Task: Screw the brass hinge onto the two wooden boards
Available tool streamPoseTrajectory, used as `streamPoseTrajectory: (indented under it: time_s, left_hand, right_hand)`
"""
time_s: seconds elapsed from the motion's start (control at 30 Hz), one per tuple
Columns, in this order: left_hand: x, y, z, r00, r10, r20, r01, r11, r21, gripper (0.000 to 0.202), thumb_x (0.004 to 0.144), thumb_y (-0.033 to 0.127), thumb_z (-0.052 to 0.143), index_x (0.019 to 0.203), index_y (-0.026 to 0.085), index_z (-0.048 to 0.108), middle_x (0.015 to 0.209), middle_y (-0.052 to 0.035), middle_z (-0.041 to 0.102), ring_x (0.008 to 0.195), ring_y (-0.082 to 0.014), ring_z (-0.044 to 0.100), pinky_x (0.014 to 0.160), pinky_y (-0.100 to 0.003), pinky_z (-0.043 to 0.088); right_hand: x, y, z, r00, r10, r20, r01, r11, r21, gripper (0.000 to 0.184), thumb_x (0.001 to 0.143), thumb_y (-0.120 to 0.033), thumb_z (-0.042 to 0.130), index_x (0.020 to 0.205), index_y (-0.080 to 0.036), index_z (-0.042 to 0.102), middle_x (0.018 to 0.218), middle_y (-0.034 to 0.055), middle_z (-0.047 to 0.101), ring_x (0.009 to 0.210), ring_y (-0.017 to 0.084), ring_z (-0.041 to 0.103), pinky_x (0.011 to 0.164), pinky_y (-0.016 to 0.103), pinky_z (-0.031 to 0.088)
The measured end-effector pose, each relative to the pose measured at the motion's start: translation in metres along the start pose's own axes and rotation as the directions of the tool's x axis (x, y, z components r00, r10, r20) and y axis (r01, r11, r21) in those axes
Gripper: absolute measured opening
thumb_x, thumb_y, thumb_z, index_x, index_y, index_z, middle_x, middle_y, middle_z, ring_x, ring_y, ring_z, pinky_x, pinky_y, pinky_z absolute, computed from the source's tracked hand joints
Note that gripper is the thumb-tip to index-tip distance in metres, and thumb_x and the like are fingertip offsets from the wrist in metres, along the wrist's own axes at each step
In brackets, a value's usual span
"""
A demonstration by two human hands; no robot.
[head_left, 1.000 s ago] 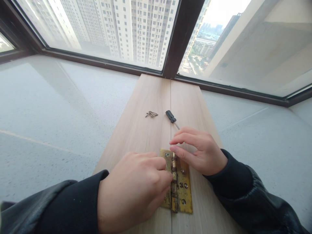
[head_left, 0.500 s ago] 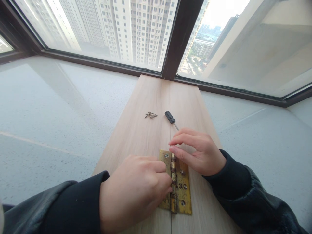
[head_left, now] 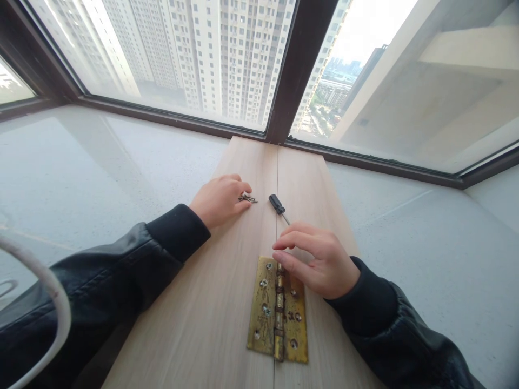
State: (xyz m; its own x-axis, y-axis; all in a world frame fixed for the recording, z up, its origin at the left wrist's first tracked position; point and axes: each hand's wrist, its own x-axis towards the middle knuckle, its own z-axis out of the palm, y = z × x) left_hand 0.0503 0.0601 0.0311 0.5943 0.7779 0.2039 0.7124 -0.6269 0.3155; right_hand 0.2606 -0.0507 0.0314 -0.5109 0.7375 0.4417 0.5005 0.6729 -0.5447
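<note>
Screws (head_left: 248,199) lie between the left hand (head_left: 219,200)'s thumb and fingers (gripped or not, I cannot tell). The right hand (head_left: 322,259), 2 digits parted, overlaps the hinge (head_left: 279,319)'s far end.

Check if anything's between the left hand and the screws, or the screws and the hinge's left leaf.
Nothing visible in the way. Left hand is at the screws; only board separates them from the left leaf. Right hand overlaps the right leaf.

Dark window frame (head_left: 295,75), high-rises (head_left: 203,59), pale ledge (head_left: 101,173)
</note>
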Motion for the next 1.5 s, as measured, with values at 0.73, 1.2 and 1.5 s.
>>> streamPoseTrajectory:
  time_s: [0.73, 1.2, 1.5]
  left_hand:
    - [-0.050, 0.044, -0.006, 0.999, -0.037, -0.020, 0.013, 0.737, -0.676, 0.016, 0.083, 0.025, 0.059, 0.087, 0.012, 0.068, 0.074, -0.0029, 0.067, 0.065, -0.0105, 0.057, 0.060, -0.024, 0.047]
    - [-0.058, 0.060, -0.004, 0.986, -0.106, 0.126, 0.161, 0.442, -0.882, 0.014, 0.079, 0.023, 0.064, 0.083, 0.011, 0.058, 0.070, -0.0028, 0.068, 0.063, -0.0100, 0.063, 0.056, -0.020, 0.048]
    - [-0.051, 0.016, -0.007, 0.978, -0.182, -0.099, 0.147, 0.947, -0.286, 0.012, 0.078, 0.025, 0.059, 0.076, 0.014, 0.062, 0.065, 0.0006, 0.061, 0.056, -0.0090, 0.050, 0.057, -0.024, 0.040]
  right_hand:
    - [-0.002, 0.001, 0.007, 0.987, 0.083, -0.138, -0.084, 0.996, 0.002, 0.030, 0.095, -0.042, 0.059, 0.100, -0.013, 0.059, 0.078, -0.0010, 0.058, 0.057, 0.009, 0.053, 0.054, 0.023, 0.049]
    - [-0.002, -0.007, 0.010, 0.993, 0.045, -0.106, -0.026, 0.984, 0.176, 0.023, 0.097, -0.034, 0.058, 0.089, -0.012, 0.058, 0.074, -0.0023, 0.055, 0.055, 0.008, 0.051, 0.050, 0.019, 0.046]
    - [-0.002, -0.020, -0.009, 0.999, 0.044, -0.006, -0.039, 0.945, 0.324, 0.027, 0.095, -0.034, 0.059, 0.079, -0.013, 0.055, 0.072, -0.0023, 0.055, 0.056, 0.008, 0.051, 0.050, 0.019, 0.044]
